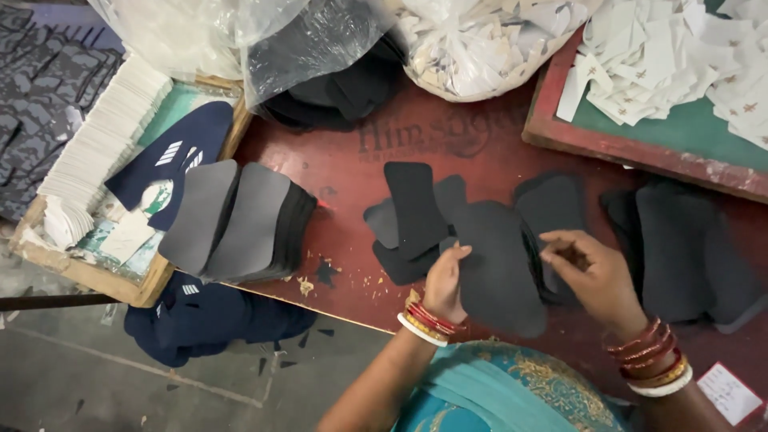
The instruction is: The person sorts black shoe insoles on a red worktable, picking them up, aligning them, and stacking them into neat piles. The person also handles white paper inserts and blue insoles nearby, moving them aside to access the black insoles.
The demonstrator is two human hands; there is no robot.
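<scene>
Head view: the left hand (445, 282) pinches the near-left edge of a dark, flat sole-shaped cutout (498, 268) lying on the red table (336, 168), long axis running away from the body. The right hand (590, 272), fingers curled, grips its right edge. More black cutouts (416, 208) lie beyond; a grey stack (240, 220) sits left.

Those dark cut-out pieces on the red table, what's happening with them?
A person seated at the red table is handling flat black cut-out pieces. The left hand grips the edge of a large black piece, while the right hand rests its fingers on a small stack of similar pieces. More black pieces lie loose to the left and stacked to the right. A fanned grey stack sits at the table's left edge, with bags of offcuts behind.
</scene>
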